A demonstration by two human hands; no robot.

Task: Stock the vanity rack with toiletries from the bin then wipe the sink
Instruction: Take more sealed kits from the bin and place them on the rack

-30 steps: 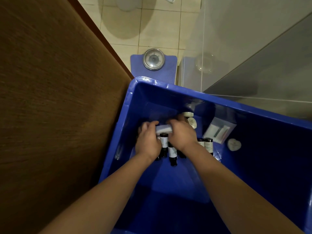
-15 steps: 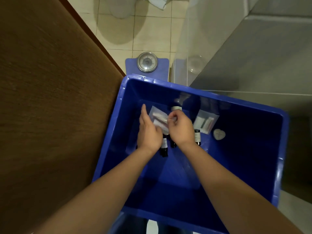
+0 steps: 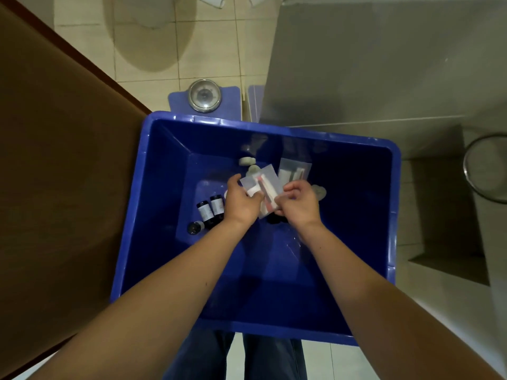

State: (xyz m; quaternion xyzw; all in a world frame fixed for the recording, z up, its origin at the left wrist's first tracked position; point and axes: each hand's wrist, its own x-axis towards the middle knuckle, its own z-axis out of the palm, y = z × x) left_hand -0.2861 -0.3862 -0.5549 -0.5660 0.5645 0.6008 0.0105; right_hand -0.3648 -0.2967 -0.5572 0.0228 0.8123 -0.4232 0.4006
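lifting was the change: a second earlier both hands had been pressed down among the small dark bottles with pale labels [image 3: 210,211] on the floor of the deep blue plastic bin [image 3: 192,120], and by this moment they had come up with a clear plastic sachet holding a white and pink dental kit [image 3: 263,185] stretched between them. the left hand [image 3: 240,202] had its fingers curled on the sachet's left edge, and the right hand [image 3: 300,204] pinched its lower right corner, so both were grasping it, above the bin floor but inside the walls. the bottles, covered before, lay exposed just left of the left wrist. a second clear sachet [image 3: 295,171] rested beyond the held one, a white heart-shaped soap [image 3: 319,192] lay beside the right hand, and small round white soaps [image 3: 247,161] sat near the far wall. judged from this, one item had been picked and stocking was only beginning: most toiletries remained in the bin, no vanity rack was in view, and the wiping was not started. a blue bathroom scale with a round dial [image 3: 204,96] stood on the tiles beyond the bin.
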